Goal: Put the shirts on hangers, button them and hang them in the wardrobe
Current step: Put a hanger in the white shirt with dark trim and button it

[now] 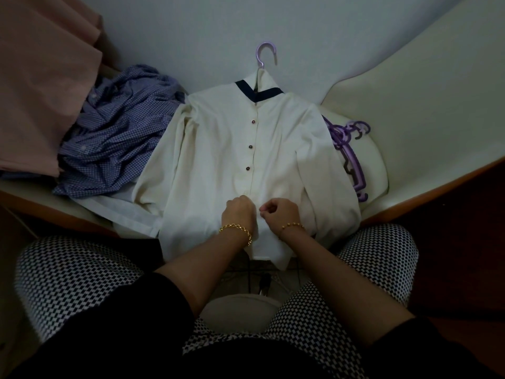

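Hands meet low on the front of a cream shirt (pixel 218 149), which lies flat, front up, on a white table (pixel 423 119) with its collar away from the person. The left hand (pixel 238 212) rests knuckles-up on the placket, fingers curled down into the cloth and gripping the front edge. The right hand (pixel 281 213) sits just beside it, fingers curled, thumb and forefinger pinching the opposite edge; in this dim light it is hard to tell whether a button lies between them. Three dark buttons (pixel 250 146) above the hands are fastened, in a line running up toward the navy-trimmed neckline. The shirt is on a lilac hanger (pixel 266 51), whose hook sticks out past the collar. The hem hangs over the table's near edge between the person's knees. Left of the shirt, touching its sleeve, lies a crumpled blue checked shirt (pixel 117 127), and beyond that a pink cloth (pixel 41 77). On the right, partly under the other sleeve, is a stack of spare hangers (pixel 352 157) in the same lilac. Each wrist bears a gold bracelet (pixel 236 230).
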